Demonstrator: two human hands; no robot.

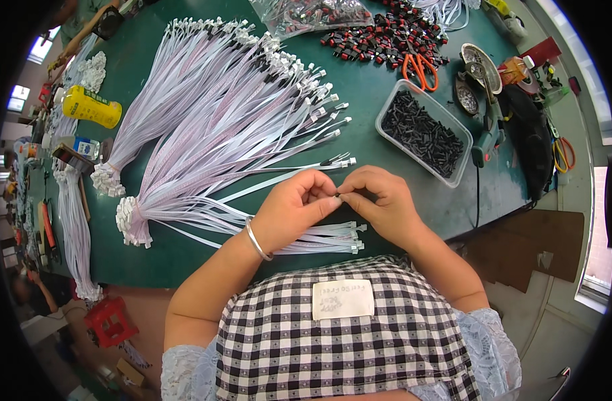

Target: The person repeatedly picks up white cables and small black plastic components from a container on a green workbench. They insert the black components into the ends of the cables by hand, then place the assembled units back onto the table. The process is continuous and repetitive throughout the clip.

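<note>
My left hand [296, 206], a silver bangle at its wrist, meets my right hand [383, 200] above the table's near side. Thumbs and fingers of both are pinched together, tip to tip, on a small dark piece [337, 195]. Its kind is mostly hidden by my fingertips. Under and behind my left hand run flat white cables [232, 160] with small white connectors, fanned out from a tied bunch. Several cable ends [349, 235] lie apart from the fan, close to my apron. Right of my hands stands a clear plastic tub [461, 175] of short black tubes [423, 130].
Beyond the tub are orange-handled scissors [421, 71], a heap of black-and-red parts [393, 37] and a plastic bag [306, 17]. Metal dishes [481, 67] and a corded tool [488, 142] sit at the right. A yellow bottle [92, 107] lies at the left. A red stool [111, 322] stands below.
</note>
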